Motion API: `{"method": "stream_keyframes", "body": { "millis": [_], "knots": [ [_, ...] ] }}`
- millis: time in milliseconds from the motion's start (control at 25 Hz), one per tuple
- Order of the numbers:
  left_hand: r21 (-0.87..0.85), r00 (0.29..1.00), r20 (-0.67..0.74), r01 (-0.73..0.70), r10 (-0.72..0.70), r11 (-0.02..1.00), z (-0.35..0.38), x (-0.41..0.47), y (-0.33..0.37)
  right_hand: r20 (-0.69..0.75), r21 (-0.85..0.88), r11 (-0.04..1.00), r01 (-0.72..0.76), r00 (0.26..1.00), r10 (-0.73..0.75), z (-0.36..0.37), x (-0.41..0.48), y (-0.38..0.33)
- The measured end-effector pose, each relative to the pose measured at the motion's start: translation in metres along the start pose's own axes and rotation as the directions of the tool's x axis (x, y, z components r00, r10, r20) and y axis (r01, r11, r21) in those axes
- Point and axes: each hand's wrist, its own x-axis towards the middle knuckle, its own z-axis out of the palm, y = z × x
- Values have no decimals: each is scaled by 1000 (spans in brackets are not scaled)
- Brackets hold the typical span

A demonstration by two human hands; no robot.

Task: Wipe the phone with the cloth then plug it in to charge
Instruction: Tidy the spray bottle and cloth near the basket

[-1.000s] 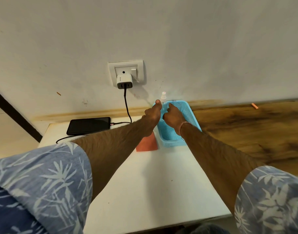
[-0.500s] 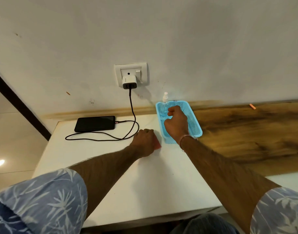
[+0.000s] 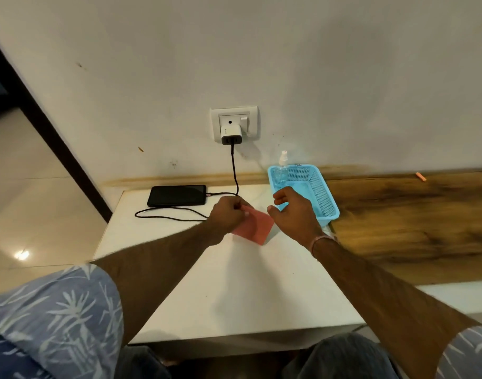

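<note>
Our left hand (image 3: 228,214) has its grip closed on the pink cloth (image 3: 254,227) at table (image 3: 234,291) centre; our right hand (image 3: 294,212) hovers wide, empty. The phone (image 3: 177,195) lies at ten o'clock, cable (image 3: 168,216) attached. We judge wiping comes next: carry the cloth to the phone.

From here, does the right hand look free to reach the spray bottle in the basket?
Probably yes: the right hand hovers open at the blue basket, with nothing between it and the spray bottle standing in the far corner.
</note>
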Motion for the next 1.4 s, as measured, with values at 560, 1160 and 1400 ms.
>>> {"method": "stream_keyframes", "body": {
  "millis": [560,1160,1400],
  "knots": [
    [-278,989,25,147,-146,949,57,31,50,-64,-163,957,-240,971,232,-78,58,21],
    [-195,996,14,94,-93,976,83,51,28,324,-677,701,225,946,10,-13,84,74],
    [-233,995,-12,97,-103,968,87,52,25,388,-654,704,276,922,-1,-1,97,77]
  ]
}}
